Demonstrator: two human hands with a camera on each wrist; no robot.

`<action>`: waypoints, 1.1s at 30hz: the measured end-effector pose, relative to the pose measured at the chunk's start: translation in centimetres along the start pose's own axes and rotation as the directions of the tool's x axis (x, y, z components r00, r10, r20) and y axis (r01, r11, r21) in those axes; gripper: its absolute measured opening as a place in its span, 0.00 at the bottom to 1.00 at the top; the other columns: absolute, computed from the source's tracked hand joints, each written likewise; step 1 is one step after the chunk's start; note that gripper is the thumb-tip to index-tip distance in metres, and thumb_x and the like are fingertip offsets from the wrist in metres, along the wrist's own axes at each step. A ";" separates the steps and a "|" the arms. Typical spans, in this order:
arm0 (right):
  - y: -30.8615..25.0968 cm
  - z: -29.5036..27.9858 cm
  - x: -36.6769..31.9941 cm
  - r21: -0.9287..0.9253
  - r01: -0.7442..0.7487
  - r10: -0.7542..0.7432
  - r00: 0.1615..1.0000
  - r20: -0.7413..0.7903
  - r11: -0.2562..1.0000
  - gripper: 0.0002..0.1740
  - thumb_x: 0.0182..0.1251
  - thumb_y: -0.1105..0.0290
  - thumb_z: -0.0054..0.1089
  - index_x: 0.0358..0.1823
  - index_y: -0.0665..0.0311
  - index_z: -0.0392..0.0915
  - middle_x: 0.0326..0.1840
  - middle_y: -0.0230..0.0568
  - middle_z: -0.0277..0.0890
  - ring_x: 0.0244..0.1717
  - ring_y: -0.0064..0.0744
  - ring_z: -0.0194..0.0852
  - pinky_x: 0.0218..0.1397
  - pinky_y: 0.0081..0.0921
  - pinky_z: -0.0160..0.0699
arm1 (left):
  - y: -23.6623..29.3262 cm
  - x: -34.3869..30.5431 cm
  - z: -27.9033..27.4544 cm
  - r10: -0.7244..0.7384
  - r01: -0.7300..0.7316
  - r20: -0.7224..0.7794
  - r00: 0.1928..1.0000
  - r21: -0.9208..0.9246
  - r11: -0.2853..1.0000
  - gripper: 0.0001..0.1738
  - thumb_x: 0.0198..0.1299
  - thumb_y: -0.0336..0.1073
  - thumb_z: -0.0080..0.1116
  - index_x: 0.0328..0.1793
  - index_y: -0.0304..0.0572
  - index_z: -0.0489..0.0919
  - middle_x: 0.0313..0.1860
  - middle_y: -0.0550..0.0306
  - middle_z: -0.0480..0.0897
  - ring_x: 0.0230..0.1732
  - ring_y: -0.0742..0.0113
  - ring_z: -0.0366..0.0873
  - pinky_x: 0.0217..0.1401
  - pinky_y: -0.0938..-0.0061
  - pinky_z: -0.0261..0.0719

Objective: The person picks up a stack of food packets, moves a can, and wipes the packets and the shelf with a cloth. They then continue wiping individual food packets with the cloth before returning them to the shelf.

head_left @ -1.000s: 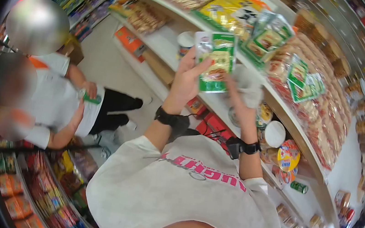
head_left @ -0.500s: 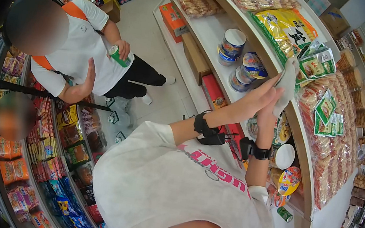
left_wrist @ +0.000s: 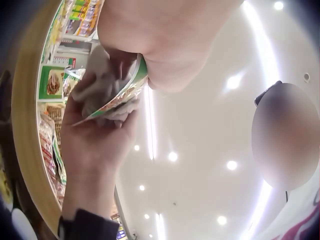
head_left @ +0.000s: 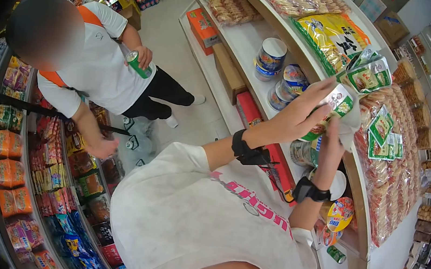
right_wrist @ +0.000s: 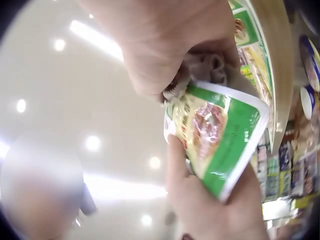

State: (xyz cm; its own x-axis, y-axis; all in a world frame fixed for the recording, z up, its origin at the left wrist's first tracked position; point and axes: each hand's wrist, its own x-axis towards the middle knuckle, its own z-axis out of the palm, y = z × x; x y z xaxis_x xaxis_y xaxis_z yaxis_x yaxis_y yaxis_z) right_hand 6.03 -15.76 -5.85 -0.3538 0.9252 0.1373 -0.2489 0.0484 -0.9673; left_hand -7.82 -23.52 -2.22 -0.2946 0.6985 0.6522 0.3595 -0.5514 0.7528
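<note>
Grip from your left hand (head_left: 296, 118) steadies the green packet (head_left: 335, 103) so your right hand (head_left: 336, 134), clutching a white cloth (head_left: 352, 122), presses against it.

Level: shop bright + even, head view well exposed.
Source: round recessed ceiling lamps (left_wrist: 172, 156) & long strip lights (left_wrist: 151, 120) overhead, seen in both wrist views.
Glare: lamps blown to white; sheen on green-and-white plastic snack packet (right_wrist: 220, 145); crumpled white cloth (head_left: 350, 122) nr washed out.
Shadows: soft, faint; curved white lower shelf (head_left: 244, 43) dimmer twd its far end under upper tier.
Distortion: heavy fisheye, black ring round head view, shelf lines bent.
Focus: wrist views soft, whatever's nearest the lens blurred.
</note>
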 end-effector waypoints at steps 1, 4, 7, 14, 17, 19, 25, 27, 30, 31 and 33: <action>-0.3 0.7 -0.7 -0.076 0.059 -0.059 0.998 0.008 0.995 0.27 0.76 0.64 0.61 0.69 0.70 0.69 0.64 0.40 0.75 0.62 0.28 0.73 0.67 0.28 0.68 | -0.2 0.0 -0.1 0.024 -0.021 -0.042 0.999 0.065 0.998 0.28 0.75 0.33 0.52 0.77 0.31 0.64 0.78 0.42 0.65 0.79 0.53 0.61 0.77 0.65 0.60; 0.0 1.0 -1.3 -0.336 0.191 -0.197 0.980 0.018 0.922 0.25 0.77 0.64 0.60 0.68 0.72 0.70 0.61 0.40 0.77 0.60 0.29 0.73 0.65 0.27 0.70 | -0.7 -0.3 -0.5 0.032 -0.008 -0.079 0.996 0.285 0.958 0.35 0.71 0.33 0.58 0.80 0.33 0.60 0.81 0.39 0.60 0.82 0.48 0.57 0.80 0.63 0.56; 1.5 -0.1 -1.6 -0.518 0.230 -0.205 0.973 0.105 0.824 0.25 0.79 0.63 0.55 0.68 0.73 0.69 0.63 0.44 0.76 0.62 0.34 0.73 0.68 0.30 0.68 | -0.3 -0.8 0.0 0.042 -0.043 0.013 0.999 0.179 0.983 0.38 0.72 0.38 0.58 0.82 0.35 0.56 0.81 0.40 0.58 0.82 0.49 0.55 0.80 0.63 0.55; 4.0 0.5 -6.2 -0.504 0.155 0.066 0.917 0.394 0.850 0.24 0.79 0.65 0.50 0.69 0.73 0.68 0.68 0.54 0.72 0.70 0.49 0.68 0.73 0.37 0.61 | -0.6 -0.8 0.5 -0.395 0.428 0.183 0.900 -0.534 0.729 0.42 0.78 0.59 0.43 0.84 0.36 0.52 0.79 0.52 0.61 0.77 0.64 0.60 0.78 0.68 0.59; 0.7 3.4 -5.6 -0.398 0.331 -0.275 0.942 0.194 0.855 0.23 0.79 0.65 0.51 0.68 0.73 0.69 0.67 0.56 0.73 0.69 0.49 0.69 0.72 0.38 0.64 | -1.3 -1.0 1.3 -0.393 0.460 0.261 0.882 -0.659 0.596 0.43 0.77 0.63 0.40 0.84 0.36 0.53 0.75 0.53 0.66 0.73 0.67 0.65 0.76 0.71 0.63; -0.8 2.8 -3.6 -0.543 0.316 -0.219 0.947 0.236 0.778 0.24 0.79 0.66 0.49 0.69 0.75 0.67 0.69 0.58 0.70 0.69 0.50 0.69 0.71 0.38 0.64 | 0.6 -1.3 2.6 -0.388 0.427 0.223 0.894 -0.688 0.588 0.42 0.78 0.62 0.40 0.83 0.35 0.53 0.71 0.53 0.70 0.70 0.69 0.67 0.75 0.72 0.63; -1.3 4.9 -3.6 -0.478 0.490 -0.388 0.871 0.302 0.729 0.30 0.80 0.67 0.48 0.77 0.74 0.57 0.82 0.55 0.54 0.80 0.44 0.55 0.79 0.33 0.54 | -0.3 0.1 1.1 -0.485 0.401 0.184 0.855 -0.828 0.392 0.35 0.80 0.55 0.41 0.81 0.39 0.58 0.65 0.55 0.74 0.63 0.73 0.72 0.68 0.73 0.72; -1.6 5.1 -4.5 -0.515 0.559 -0.372 0.825 0.426 0.650 0.34 0.77 0.71 0.51 0.79 0.72 0.52 0.84 0.55 0.46 0.82 0.44 0.48 0.80 0.32 0.49 | 0.0 0.9 -0.3 -0.505 0.370 0.129 0.853 -0.832 0.413 0.32 0.80 0.52 0.43 0.80 0.40 0.61 0.60 0.56 0.77 0.59 0.74 0.74 0.64 0.74 0.75; 0.5 3.9 -4.6 -0.530 0.491 -0.328 0.867 0.375 0.692 0.35 0.75 0.70 0.58 0.78 0.72 0.56 0.78 0.52 0.60 0.75 0.41 0.61 0.76 0.32 0.59 | -0.4 1.4 -1.2 -0.420 0.330 0.120 0.899 -0.817 0.473 0.27 0.79 0.46 0.47 0.75 0.35 0.68 0.65 0.54 0.78 0.62 0.69 0.77 0.67 0.73 0.73; 0.4 3.2 -3.8 -0.521 0.363 -0.243 0.927 0.286 0.772 0.34 0.74 0.69 0.60 0.77 0.72 0.58 0.75 0.50 0.63 0.73 0.39 0.64 0.74 0.31 0.61 | -0.7 1.4 -1.0 -0.407 0.324 0.086 0.909 -0.762 0.561 0.26 0.79 0.45 0.47 0.75 0.36 0.68 0.61 0.55 0.79 0.59 0.72 0.77 0.63 0.75 0.74; -0.3 2.3 -2.9 -0.469 0.081 -0.029 0.993 0.116 0.880 0.34 0.73 0.67 0.64 0.75 0.71 0.62 0.70 0.47 0.70 0.67 0.36 0.70 0.71 0.29 0.66 | -0.7 0.8 -0.6 -0.379 0.306 0.022 0.925 -0.635 0.709 0.24 0.80 0.43 0.46 0.74 0.37 0.69 0.54 0.57 0.82 0.54 0.76 0.77 0.57 0.78 0.76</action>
State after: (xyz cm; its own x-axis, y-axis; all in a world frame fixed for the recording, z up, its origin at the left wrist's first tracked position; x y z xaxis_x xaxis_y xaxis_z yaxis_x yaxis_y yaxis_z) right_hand 5.03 -19.30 -5.48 -0.4489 0.8733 0.1891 0.1754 0.2936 -0.9397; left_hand -8.82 -22.79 -2.20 -0.3896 0.8652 0.3157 -0.3973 -0.4671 0.7899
